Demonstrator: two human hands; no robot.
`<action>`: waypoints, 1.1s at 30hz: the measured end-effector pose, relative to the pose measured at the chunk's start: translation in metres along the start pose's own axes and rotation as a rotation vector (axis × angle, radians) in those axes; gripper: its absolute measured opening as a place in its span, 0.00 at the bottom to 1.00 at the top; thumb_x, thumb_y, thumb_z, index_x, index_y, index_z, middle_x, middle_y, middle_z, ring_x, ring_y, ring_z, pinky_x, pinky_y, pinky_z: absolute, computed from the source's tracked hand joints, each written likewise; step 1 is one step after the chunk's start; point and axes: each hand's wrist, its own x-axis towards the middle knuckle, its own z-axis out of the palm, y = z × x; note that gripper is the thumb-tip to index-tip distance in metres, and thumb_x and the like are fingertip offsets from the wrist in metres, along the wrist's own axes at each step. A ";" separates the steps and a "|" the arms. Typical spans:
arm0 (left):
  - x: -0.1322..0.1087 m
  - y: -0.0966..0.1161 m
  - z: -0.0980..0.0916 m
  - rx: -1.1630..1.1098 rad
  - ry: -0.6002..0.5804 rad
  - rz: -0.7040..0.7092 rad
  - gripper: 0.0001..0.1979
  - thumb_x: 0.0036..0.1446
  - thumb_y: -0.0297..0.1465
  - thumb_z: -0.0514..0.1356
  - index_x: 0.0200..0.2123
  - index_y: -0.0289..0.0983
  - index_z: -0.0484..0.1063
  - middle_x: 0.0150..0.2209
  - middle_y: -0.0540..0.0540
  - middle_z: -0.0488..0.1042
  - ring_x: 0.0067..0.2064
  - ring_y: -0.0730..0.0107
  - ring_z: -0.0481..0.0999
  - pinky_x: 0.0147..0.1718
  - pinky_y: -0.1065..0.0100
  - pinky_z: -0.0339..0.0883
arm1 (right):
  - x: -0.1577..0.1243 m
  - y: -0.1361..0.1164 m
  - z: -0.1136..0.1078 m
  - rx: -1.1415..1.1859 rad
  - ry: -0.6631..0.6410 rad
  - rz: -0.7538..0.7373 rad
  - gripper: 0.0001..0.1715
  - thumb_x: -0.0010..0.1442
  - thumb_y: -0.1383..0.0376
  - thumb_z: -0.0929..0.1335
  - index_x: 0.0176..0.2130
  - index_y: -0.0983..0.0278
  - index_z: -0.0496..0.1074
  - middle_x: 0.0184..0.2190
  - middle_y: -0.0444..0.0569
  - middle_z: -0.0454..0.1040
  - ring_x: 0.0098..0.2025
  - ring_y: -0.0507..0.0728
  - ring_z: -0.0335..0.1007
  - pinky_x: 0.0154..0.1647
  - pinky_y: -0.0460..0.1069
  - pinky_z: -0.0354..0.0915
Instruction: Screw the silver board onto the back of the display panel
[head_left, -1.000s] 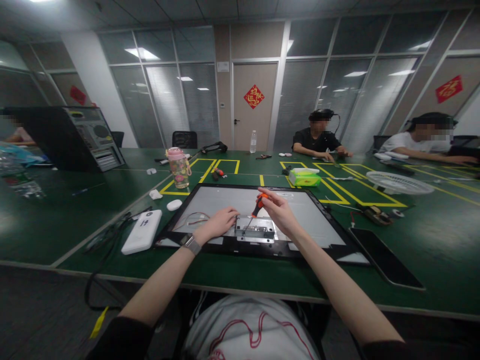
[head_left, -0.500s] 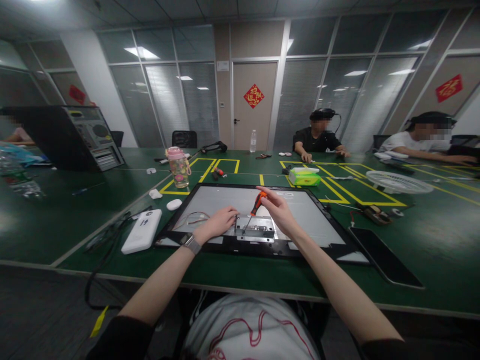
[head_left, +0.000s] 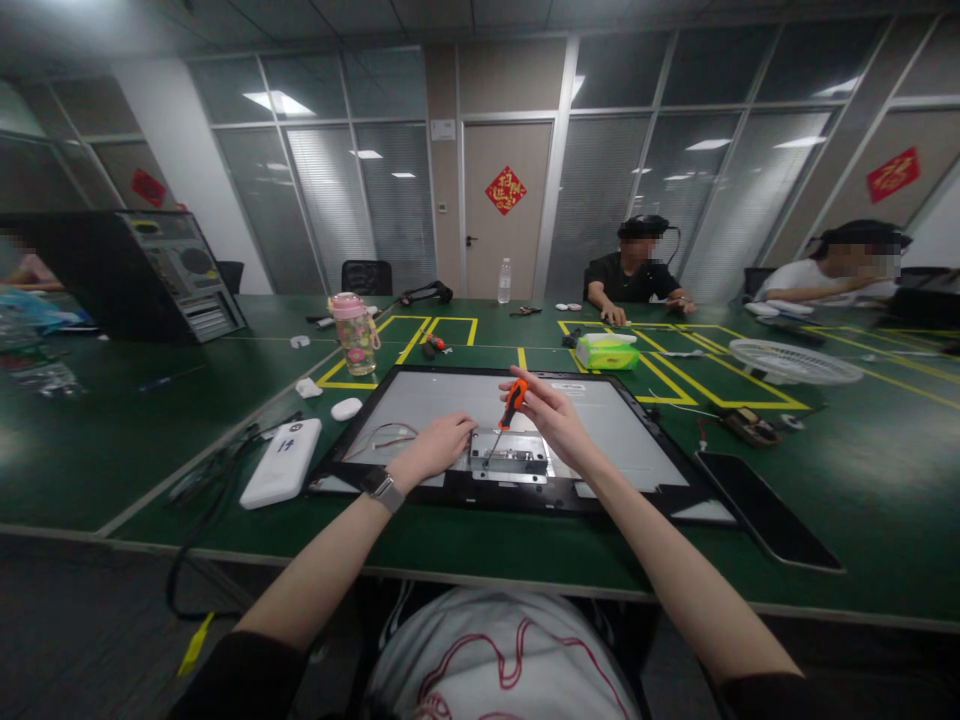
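Observation:
An orange-and-black screwdriver slants in my right hand, which is closed on its handle with thumb and fingers. Its thin shaft runs down to the left side of a silver metal bracket; I cannot make out what the tip touches. My left hand, wearing a wristwatch, has its fingertips held against the bracket's upper left edge. Beneath both hands lies a flat display panel with a grey back and black frame. Thin wires run over its left part.
Left of the panel are a white power bank, a white round case and a pink-lided bottle. A black phone lies at its right corner. Behind stand a green tissue pack and a computer case. Two people sit across the table.
The screwdriver handle has turned a little in my right hand, whose fingers have shifted around it. My left hand and the bracket stay in place.

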 end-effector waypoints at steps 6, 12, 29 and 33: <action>-0.001 0.004 -0.007 0.228 0.056 -0.181 0.15 0.64 0.31 0.47 0.39 0.33 0.74 0.39 0.39 0.74 0.43 0.59 0.74 0.43 0.63 0.65 | -0.001 -0.002 0.002 -0.083 0.042 -0.002 0.25 0.56 0.57 0.71 0.53 0.57 0.71 0.40 0.47 0.75 0.44 0.56 0.70 0.50 0.53 0.64; -0.001 0.003 -0.005 0.257 0.018 -0.247 0.16 0.65 0.35 0.47 0.36 0.34 0.72 0.35 0.39 0.76 0.39 0.59 0.76 0.38 0.64 0.64 | 0.000 -0.002 0.002 -0.147 0.062 -0.037 0.24 0.55 0.59 0.71 0.52 0.57 0.72 0.36 0.45 0.74 0.40 0.53 0.68 0.48 0.51 0.64; 0.000 0.000 -0.003 0.079 -0.029 -0.176 0.16 0.65 0.36 0.47 0.32 0.36 0.71 0.34 0.42 0.76 0.36 0.63 0.74 0.34 0.67 0.61 | 0.000 -0.001 -0.001 -0.061 0.031 -0.062 0.20 0.59 0.58 0.69 0.51 0.57 0.74 0.44 0.49 0.77 0.49 0.57 0.71 0.54 0.55 0.63; 0.000 0.000 -0.003 0.067 -0.027 -0.174 0.16 0.65 0.36 0.47 0.32 0.36 0.71 0.34 0.42 0.75 0.36 0.63 0.74 0.34 0.68 0.60 | 0.001 0.004 -0.003 -0.085 0.122 -0.054 0.19 0.53 0.60 0.73 0.46 0.57 0.76 0.40 0.47 0.77 0.43 0.55 0.72 0.51 0.54 0.64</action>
